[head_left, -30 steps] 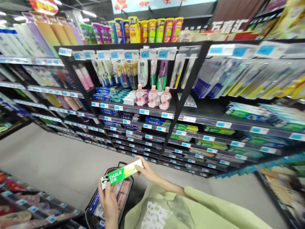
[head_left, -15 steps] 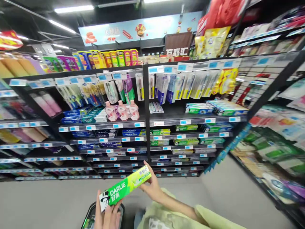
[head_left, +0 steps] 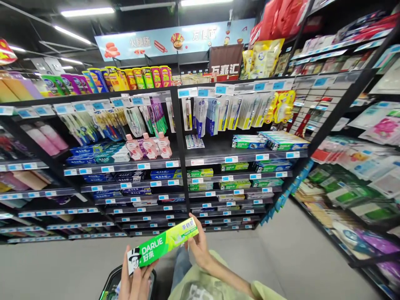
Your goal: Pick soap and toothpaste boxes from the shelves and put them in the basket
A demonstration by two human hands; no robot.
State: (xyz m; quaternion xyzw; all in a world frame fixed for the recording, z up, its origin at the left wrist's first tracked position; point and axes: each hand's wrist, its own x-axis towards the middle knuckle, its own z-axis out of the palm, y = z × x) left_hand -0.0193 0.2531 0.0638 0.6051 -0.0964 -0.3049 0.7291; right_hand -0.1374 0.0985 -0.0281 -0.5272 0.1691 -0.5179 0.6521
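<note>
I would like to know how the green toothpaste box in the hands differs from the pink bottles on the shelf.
The long green cardboard toothpaste box is gripped at its ends by the left hand and right hand; the three pink plastic bottles stand untouched on a black shelf. The box is tilted, the bottles upright. The box is slim, the bottles squat and rounded. Both are shop goods.

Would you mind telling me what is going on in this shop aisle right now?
A person in a light green top holds a long green cardboard toothpaste box by both ends: the left hand at the logo end, the right hand at the far end. A black shopping basket shows just below. Ahead stand black metal shelves with three pink plastic bottles.
</note>
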